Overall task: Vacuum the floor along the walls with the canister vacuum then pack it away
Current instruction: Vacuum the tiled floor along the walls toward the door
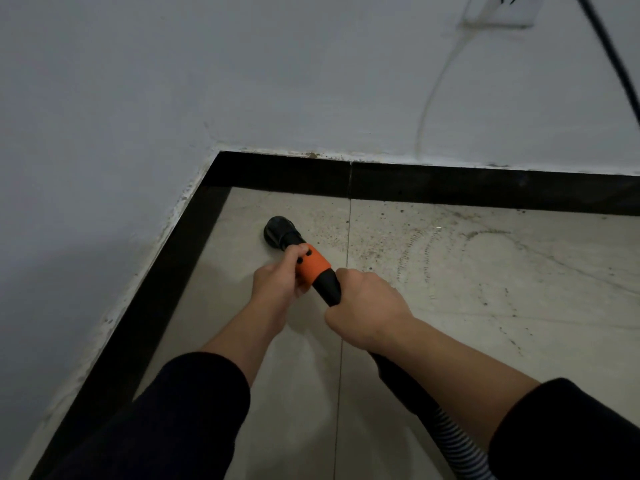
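Both hands are on the vacuum's handpiece in the corner of the room. The left hand (277,278) has its fingers curled round the orange collar (311,266), and the right hand (367,306) is wrapped tight round the black tube just behind it, where the ribbed hose (457,441) trails off toward the lower right. The round brush nozzle (277,230) sits on the floor tile (485,306) near the black skirting (173,271) on the left wall, though not hard against it (the canister itself is out of view).

To do this stretch well, I'd judge the nozzle should go right into the angle where the two skirting runs meet, then travel slowly along the far wall, where grit and dark specks (408,237) lie thickest. Keep the brush flat on the tile so suction holds, and let the right hand steer while the left steadies. Mind the black cable (616,64) and the white cord (436,91) hanging from the wall socket (502,8)
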